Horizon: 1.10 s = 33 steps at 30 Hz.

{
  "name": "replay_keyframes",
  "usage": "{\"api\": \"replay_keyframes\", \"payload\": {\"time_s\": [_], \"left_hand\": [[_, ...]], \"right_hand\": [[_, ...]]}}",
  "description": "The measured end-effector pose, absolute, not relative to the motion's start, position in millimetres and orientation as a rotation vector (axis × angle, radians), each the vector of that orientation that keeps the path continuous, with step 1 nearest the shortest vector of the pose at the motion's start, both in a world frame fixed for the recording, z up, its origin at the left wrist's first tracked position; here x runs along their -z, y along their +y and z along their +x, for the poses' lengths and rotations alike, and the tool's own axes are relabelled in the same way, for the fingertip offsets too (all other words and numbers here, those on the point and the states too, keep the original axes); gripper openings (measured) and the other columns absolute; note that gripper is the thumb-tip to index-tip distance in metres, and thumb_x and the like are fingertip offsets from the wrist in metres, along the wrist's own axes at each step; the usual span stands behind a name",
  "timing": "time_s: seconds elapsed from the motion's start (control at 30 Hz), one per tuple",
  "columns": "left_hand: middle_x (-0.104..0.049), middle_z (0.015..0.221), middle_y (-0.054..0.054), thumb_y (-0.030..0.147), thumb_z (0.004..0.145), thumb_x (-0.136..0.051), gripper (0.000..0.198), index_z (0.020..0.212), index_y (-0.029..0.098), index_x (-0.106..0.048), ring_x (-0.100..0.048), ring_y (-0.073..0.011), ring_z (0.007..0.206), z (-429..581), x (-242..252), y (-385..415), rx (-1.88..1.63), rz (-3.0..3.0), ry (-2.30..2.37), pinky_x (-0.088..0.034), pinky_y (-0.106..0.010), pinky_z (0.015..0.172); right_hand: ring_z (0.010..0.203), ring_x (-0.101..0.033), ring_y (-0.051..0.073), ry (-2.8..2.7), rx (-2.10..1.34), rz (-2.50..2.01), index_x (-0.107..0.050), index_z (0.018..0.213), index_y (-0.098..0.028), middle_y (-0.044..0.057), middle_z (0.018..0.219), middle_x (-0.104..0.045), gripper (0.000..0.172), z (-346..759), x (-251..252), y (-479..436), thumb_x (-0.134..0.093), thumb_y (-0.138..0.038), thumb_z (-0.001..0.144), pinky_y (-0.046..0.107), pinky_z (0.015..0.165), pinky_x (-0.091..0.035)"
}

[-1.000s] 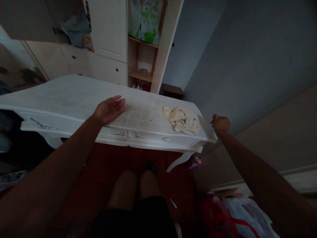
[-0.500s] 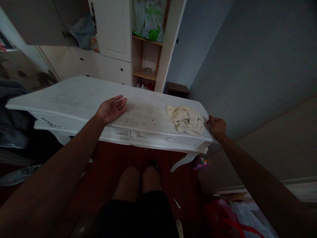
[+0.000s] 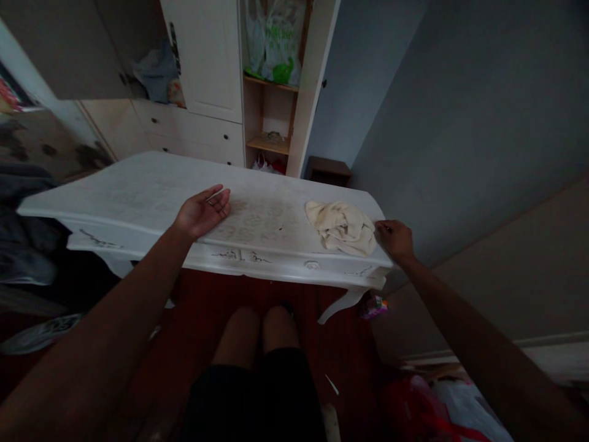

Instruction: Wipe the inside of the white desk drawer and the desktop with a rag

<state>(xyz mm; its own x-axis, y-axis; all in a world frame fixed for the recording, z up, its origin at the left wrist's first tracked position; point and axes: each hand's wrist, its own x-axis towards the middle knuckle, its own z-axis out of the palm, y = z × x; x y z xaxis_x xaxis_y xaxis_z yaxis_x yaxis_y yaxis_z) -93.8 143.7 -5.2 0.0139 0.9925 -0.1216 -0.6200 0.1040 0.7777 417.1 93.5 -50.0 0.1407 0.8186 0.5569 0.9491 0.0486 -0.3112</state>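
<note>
A long white table (image 3: 138,184) with carved drawer fronts stands in front of me, its top smudged grey-brown in the middle. My left hand (image 3: 202,213) is palm up over the table's front half, fingers loosely spread, holding nothing. On the right part of the top lies a crumpled cream cloth (image 3: 344,228). Just right of it, at the table's right end, is my right hand (image 3: 396,238), with its fingers curled in. Its fingertips come close to the cloth's edge; whether they touch it I cannot tell. Nothing shows inside the curled fingers.
Behind the table stands a white cabinet (image 3: 207,67) with plastic bags (image 3: 281,46) on an open shelf. A grey wall (image 3: 478,123) rises at the right. Dark clothing (image 3: 23,239) is heaped at the left. Red and white bags (image 3: 414,405) lie at lower right.
My right hand has moved slightly left, closer to the cloth, with its fingers more curled. The left hand has shifted a little left. The view has tilted slightly up.
</note>
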Motion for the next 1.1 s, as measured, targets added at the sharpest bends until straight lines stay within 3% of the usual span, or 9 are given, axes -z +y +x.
{"api": "replay_keyframes", "payload": {"time_s": [0.17,0.3,0.43,0.57,0.67,0.83,1.0,1.07,1.1], "left_hand": [[-0.069,0.085,-0.005,0.012,0.085,-0.054,0.015,0.083,0.021,-0.064,-0.066,-0.0124,0.077,-90.4,9.0,149.6,-1.455,0.637,0.839,-0.055,-0.024,0.072],[-0.065,0.073,-0.001,0.015,0.082,-0.052,0.011,0.078,0.022,-0.06,-0.062,-0.014,0.067,-58.9,20.6,150.9,-1.678,0.893,1.265,-0.051,-0.029,0.071],[-0.074,0.084,-0.004,0.024,0.08,-0.059,0.01,0.076,0.024,-0.068,-0.068,-0.0257,0.091,-13.7,31.7,138.1,-1.261,1.648,1.73,-0.046,-0.04,0.087],[-0.076,0.101,-0.006,0.024,0.083,-0.056,0.017,0.093,0.027,-0.07,-0.068,-0.0286,0.102,24.2,34.8,125.7,-1.05,1.901,1.777,-0.045,-0.045,0.094],[-0.07,0.118,-0.013,0.026,0.083,-0.057,0.032,0.113,0.022,-0.065,-0.064,-0.0289,0.111,52.2,32.4,122.6,-1.043,2.026,1.625,-0.047,-0.045,0.098],[-0.047,0.145,-0.028,0.052,0.084,-0.063,0.074,0.141,0.009,-0.046,-0.047,-0.0351,0.135,107.7,15.3,116.3,-1.07,2.227,1.318,-0.038,-0.049,0.112],[-0.013,0.165,-0.025,0.078,0.063,-0.071,0.119,0.156,0.023,-0.022,-0.007,-0.0467,0.152,161.3,1.4,115.6,-0.763,2.435,1.202,-0.019,-0.073,0.112],[-0.011,0.166,-0.025,0.077,0.055,-0.076,0.128,0.157,0.026,-0.018,-0.004,-0.0507,0.151,174.8,2.5,120.2,-0.59,2.48,1.204,-0.018,-0.078,0.108],[-0.015,0.165,-0.026,0.074,0.055,-0.078,0.127,0.157,0.026,-0.019,-0.01,-0.0513,0.15,178.7,4.1,123.1,-0.536,2.489,1.208,-0.021,-0.077,0.108]], "right_hand": [[0.081,-0.065,0.026,-1.626,0.215,-1.758,-0.073,0.076,-0.02,0.01,0.085,-0.073,0.024,420.3,49.8,92.9,-0.057,-0.036,0.082,0.041,0.081,-0.05],[0.074,-0.063,0.024,-1.533,0.157,-1.733,-0.065,0.072,-0.021,0.009,0.08,-0.071,0.024,416.0,47.3,92.8,-0.06,-0.043,0.079,0.038,0.076,-0.051],[0.067,-0.062,0.021,-1.436,0.109,-1.721,-0.059,0.071,-0.022,0.007,0.074,-0.069,0.027,410.1,44.4,90.8,-0.066,-0.048,0.076,0.034,0.069,-0.049],[0.066,-0.065,0.022,-1.492,-0.035,-1.635,-0.062,0.071,-0.022,0.004,0.069,-0.07,0.025,405.5,43.8,87.9,-0.059,-0.045,0.081,0.034,0.069,-0.05],[0.065,-0.066,0.023,-1.536,-0.065,-1.613,-0.066,0.074,-0.022,0.004,0.069,-0.071,0.026,402.7,44.2,87.2,-0.056,-0.045,0.082,0.035,0.069,-0.05],[0.068,-0.067,0.023,-1.664,0.013,-1.635,-0.07,0.082,-0.021,0.008,0.076,-0.074,0.036,398.1,42.5,85.5,-0.048,-0.049,0.088,0.035,0.071,-0.049],[0.063,-0.065,0.023,-1.712,0.15,-1.709,-0.064,0.071,-0.022,0.01,0.072,-0.073,0.056,393.2,38.7,82.4,-0.033,-0.061,0.097,0.033,0.065,-0.045],[0.065,-0.065,0.023,-1.703,0.183,-1.706,-0.063,0.071,-0.022,0.01,0.073,-0.073,0.061,392.3,38.4,81.8,-0.027,-0.064,0.098,0.033,0.065,-0.045],[0.066,-0.066,0.023,-1.692,0.193,-1.698,-0.063,0.072,-0.022,0.011,0.074,-0.073,0.063,392.1,38.5,81.8,-0.026,-0.066,0.098,0.033,0.066,-0.045]]}}
